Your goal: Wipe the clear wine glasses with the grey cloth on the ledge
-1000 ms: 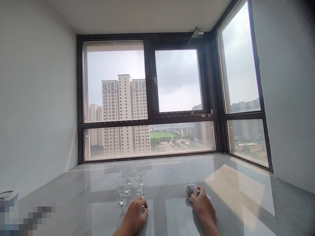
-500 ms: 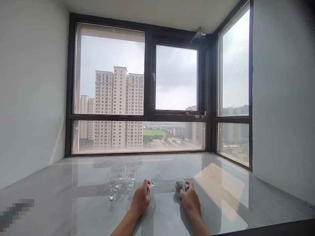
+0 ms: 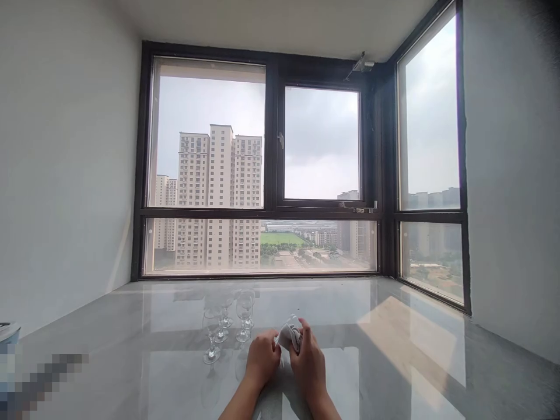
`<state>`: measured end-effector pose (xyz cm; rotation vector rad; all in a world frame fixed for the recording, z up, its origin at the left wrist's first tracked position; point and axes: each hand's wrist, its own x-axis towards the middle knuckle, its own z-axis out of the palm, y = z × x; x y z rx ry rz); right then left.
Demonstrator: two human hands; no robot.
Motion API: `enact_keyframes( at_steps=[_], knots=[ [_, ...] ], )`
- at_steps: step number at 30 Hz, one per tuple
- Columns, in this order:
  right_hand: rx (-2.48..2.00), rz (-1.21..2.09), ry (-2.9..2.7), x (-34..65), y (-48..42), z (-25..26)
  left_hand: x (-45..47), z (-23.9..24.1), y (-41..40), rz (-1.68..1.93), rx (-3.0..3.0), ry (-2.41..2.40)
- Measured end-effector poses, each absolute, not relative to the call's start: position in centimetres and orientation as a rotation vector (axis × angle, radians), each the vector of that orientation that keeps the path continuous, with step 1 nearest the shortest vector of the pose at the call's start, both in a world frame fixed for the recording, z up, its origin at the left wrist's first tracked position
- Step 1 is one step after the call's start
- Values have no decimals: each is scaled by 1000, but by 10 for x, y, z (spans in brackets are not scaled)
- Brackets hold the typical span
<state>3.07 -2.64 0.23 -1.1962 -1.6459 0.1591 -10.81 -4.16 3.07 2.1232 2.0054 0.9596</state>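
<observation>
presently the right hand has brought its pinched cloth to the part-hidden glass gripped by the left hand, six o'clock; contact appears made. other glasses: their ten o'clock.

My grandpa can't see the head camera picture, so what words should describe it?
The right hand holds a gray cloth beside the left hand, which seems to hold a mostly hidden clear glass. Stemmed glasses stand leftward on a shiny gray surface, before a window showing tall buildings.

Grey cloth, colourless clear glasses, pale grey counter, perhaps faintly marbled, and dark brown window frame.
</observation>
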Motion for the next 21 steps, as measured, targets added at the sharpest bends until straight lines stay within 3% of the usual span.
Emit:
enact_keyframes(
  at_steps=[6, 14, 21],
  knots=[
    [-1283, 112, -1522, 38, -23, 2, -108, 28, -40, 986, 2090, 1905],
    [-1503, 373, -1240, 52, -20, 14, -119, 9, -21, 1307, 1925, 1571],
    [-1201, 569, -1375, 42, -11, 3, -119, 8, -16, 1290, 1796, 1325]
  ],
)
